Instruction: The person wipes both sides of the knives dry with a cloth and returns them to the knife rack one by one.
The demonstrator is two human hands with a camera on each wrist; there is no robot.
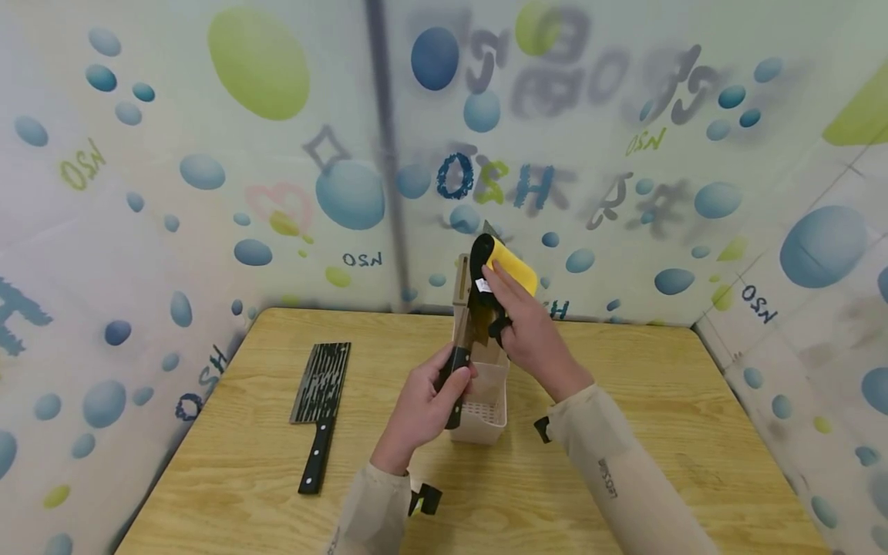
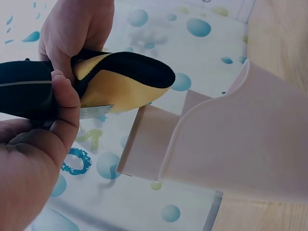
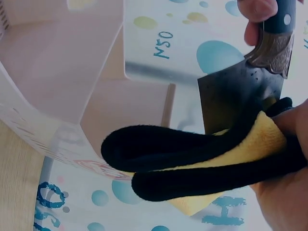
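Note:
In the head view my left hand (image 1: pixel 419 408) grips the black riveted handle (image 1: pixel 458 374) of a knife, its blade pointing up and away. The wide blade (image 3: pixel 236 94) shows in the right wrist view, with an ornate metal collar at the handle. My right hand (image 1: pixel 537 339) holds a folded yellow and black cloth (image 1: pixel 515 268) against the blade, which it partly covers. In the left wrist view the cloth (image 2: pixel 130 86) lies over the blade just beyond the left fingers. A pale holder (image 1: pixel 479 432) with a perforated tray stands on the table behind the hands.
A cleaver (image 1: pixel 322 393) with a black handle and a striped blade lies on the left of the wooden table (image 1: pixel 610 432). Patterned wall sheets (image 1: pixel 590 139) rise at the table's back and sides.

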